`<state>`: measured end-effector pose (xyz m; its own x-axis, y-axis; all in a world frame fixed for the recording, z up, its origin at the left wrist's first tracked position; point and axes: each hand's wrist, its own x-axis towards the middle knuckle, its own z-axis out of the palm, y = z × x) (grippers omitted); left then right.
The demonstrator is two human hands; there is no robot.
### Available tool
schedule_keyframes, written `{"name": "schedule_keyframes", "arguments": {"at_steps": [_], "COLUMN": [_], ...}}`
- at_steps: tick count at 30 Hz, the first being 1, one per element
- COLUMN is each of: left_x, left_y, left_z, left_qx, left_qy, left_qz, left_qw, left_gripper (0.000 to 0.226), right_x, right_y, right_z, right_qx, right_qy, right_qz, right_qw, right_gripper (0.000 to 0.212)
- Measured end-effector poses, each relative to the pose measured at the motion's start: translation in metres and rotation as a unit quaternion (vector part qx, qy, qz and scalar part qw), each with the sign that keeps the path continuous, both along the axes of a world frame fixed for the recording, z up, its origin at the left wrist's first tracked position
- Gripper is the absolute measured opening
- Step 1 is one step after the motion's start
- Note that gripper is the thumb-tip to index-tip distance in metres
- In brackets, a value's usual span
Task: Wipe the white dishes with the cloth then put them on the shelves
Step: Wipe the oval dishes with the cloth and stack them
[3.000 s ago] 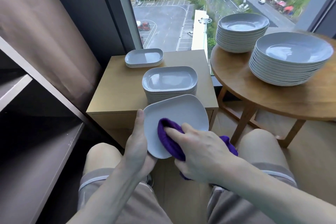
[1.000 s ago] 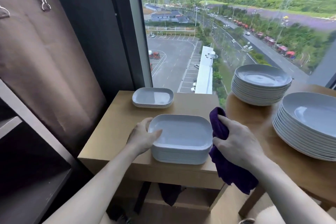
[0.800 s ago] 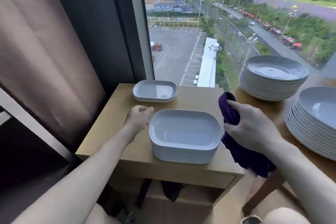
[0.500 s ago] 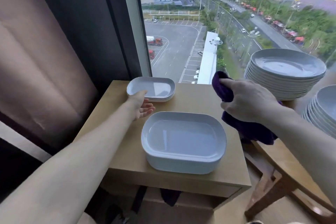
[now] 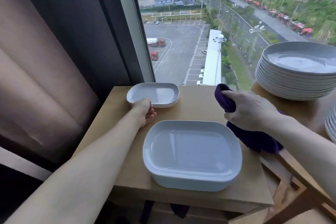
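Small white rectangular dishes [image 5: 156, 94] form a short stack at the back of the wooden cabinet top [image 5: 196, 109]. My left hand [image 5: 144, 110] reaches to that stack's near rim, thumb on the edge and fingers curled just below it. A taller stack of larger white rectangular dishes [image 5: 192, 151] stands at the cabinet's front. My right hand [image 5: 249, 111] grips a bunched purple cloth [image 5: 258, 140] above the cabinet's right edge, with the cloth hanging down beside the large stack.
A stack of round white plates [image 5: 298, 71] sits on the round wooden table [image 5: 307, 112] to the right, and another stack [image 5: 331, 125] shows at the frame edge. A brown curtain [image 5: 36, 78] and window frame [image 5: 127, 23] close off the left.
The wiped dish went onto the near stack. My left hand then moved from that stack back to the small stack and took hold of its rim. My right hand stayed raised with the cloth.
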<state>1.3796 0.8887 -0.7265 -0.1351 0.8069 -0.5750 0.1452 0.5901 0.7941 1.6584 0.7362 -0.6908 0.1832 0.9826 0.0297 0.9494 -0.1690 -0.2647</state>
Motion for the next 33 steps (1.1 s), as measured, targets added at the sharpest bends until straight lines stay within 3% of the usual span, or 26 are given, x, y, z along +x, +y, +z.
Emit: {"name": "schedule_keyframes", "arguments": {"at_steps": [3, 8, 15, 20, 28, 33], "left_x": [0.002, 0.003, -0.016, -0.034, -0.063, -0.068], "left_y": [-0.001, -0.011, -0.031, -0.075, -0.192, -0.267], "left_z": [0.005, 0.025, 0.08, 0.131, 0.143, 0.118], "left_qx": [0.017, 0.076, 0.163, 0.22, 0.222, 0.17], "left_qy": [-0.016, -0.102, -0.212, -0.272, -0.309, -0.353], "left_qz": [0.015, 0.07, 0.122, 0.108, 0.046, 0.023], "left_qw": [1.0, 0.989, 0.956, 0.93, 0.924, 0.92], "left_gripper": [0.015, 0.037, 0.028, 0.016, 0.03, 0.027], "right_x": [0.001, -0.001, -0.012, -0.034, -0.088, -0.117], "right_y": [-0.006, -0.019, -0.091, -0.158, -0.24, -0.27], "right_z": [0.003, 0.029, 0.081, 0.106, 0.115, 0.099], "right_qx": [0.001, 0.016, 0.071, 0.106, 0.156, 0.163], "right_qy": [0.018, 0.054, 0.043, 0.055, 0.104, 0.128], "right_qz": [-0.01, -0.029, -0.044, -0.056, -0.038, -0.018], "right_qw": [1.0, 0.998, 0.996, 0.991, 0.981, 0.978], "right_gripper": [0.063, 0.068, 0.069, 0.072, 0.074, 0.057]}}
